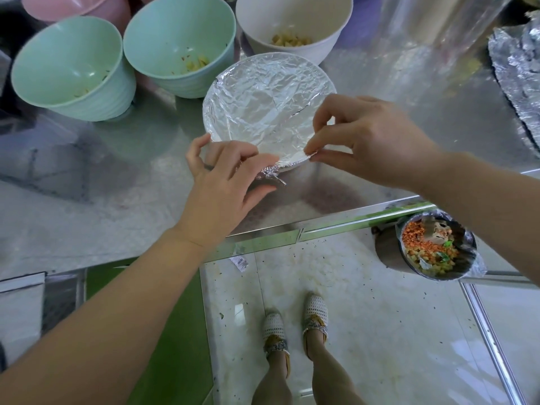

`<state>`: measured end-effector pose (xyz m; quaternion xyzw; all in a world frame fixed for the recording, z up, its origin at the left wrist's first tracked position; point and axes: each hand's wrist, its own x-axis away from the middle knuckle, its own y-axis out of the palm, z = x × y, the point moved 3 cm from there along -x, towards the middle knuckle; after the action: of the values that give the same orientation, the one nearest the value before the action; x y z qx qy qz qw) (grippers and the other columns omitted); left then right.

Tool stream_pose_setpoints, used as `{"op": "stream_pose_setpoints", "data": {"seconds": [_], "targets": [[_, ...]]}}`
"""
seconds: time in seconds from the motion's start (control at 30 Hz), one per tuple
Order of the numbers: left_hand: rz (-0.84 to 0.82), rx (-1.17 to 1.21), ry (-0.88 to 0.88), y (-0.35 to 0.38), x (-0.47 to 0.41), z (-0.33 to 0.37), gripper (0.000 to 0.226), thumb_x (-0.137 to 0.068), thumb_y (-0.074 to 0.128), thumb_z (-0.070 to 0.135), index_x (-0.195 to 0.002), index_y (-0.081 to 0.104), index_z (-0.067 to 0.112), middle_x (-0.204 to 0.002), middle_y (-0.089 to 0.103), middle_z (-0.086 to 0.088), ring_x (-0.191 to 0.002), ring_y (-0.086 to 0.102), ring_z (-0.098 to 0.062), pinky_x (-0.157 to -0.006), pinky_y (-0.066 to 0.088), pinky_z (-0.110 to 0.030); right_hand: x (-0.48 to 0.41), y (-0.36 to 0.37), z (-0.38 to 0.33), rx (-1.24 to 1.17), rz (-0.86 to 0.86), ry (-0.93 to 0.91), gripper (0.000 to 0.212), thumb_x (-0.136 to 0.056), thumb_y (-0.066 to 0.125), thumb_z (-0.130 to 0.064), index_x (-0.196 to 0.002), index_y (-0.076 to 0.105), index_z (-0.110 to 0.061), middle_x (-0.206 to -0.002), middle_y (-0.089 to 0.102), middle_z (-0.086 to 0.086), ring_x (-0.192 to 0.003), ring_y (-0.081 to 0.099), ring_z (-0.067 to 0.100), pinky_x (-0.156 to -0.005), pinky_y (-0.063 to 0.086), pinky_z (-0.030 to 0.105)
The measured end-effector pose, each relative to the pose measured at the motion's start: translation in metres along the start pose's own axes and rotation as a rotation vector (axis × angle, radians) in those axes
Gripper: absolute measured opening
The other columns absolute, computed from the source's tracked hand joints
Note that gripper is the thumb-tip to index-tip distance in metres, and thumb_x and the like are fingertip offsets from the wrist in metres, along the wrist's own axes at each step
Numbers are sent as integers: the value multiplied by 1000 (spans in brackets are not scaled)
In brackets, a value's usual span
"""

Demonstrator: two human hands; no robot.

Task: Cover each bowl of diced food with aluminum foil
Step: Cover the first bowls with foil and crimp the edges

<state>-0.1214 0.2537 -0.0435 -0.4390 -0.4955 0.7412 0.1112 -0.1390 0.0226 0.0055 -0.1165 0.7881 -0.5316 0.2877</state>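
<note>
A bowl with crinkled aluminum foil [263, 97] stretched over its top stands on the steel counter in front of me. My left hand [225, 182] grips the bunched foil at the bowl's near rim. My right hand [365, 141] pinches the foil edge at the near right rim between thumb and fingertips. Behind it stand two uncovered green bowls [67, 65] [178, 39] and a white bowl [295, 21], each with a little diced food at the bottom. A pink bowl [73, 5] shows at the top left.
More foil [517, 80] lies crumpled at the right edge of the steel counter [87, 171]. A shiny roll [438, 21] stands at the back right. Below the counter edge, a bin [432, 249] of food scraps sits on the floor near my feet.
</note>
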Motion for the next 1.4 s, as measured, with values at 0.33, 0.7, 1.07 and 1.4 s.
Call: {"op": "stream_pose_setpoints", "data": {"seconds": [0.33,0.7,1.07,1.4], "targets": [[106,-4,-100,12,-6,-2,29,-92,76,32,-101,49,24,-96,57,-3,-91,46,-23,-103,29,-48,-9,9,-5,-81,35,26,11,-91,70,-20,-88,77,-12,-93,68,3,-64,59,27,-68,38,29],[177,41,-127,17,-6,1,31,-92,76,30,-101,47,21,-95,56,-4,-87,43,-24,-98,31,-44,-12,14,-7,-136,59,98,10,-89,70,-18,-86,77,-11,-91,67,4,-68,38,3,-68,33,23],[205,-67,-17,22,-12,-4,42,-89,79,38,-110,45,23,-104,41,6,-87,40,-23,-93,30,-44,-10,19,-7,-232,69,160,11,-88,71,-20,-90,78,-12,-85,64,3,-64,37,-16,-64,28,10],[53,70,-126,5,-17,11,42,-90,67,57,-113,57,23,-106,60,1,-97,52,-25,-97,26,-44,-10,19,-20,-132,76,166,13,-86,72,-25,-93,79,-16,-85,67,1,-62,53,18,-58,41,30]]}}
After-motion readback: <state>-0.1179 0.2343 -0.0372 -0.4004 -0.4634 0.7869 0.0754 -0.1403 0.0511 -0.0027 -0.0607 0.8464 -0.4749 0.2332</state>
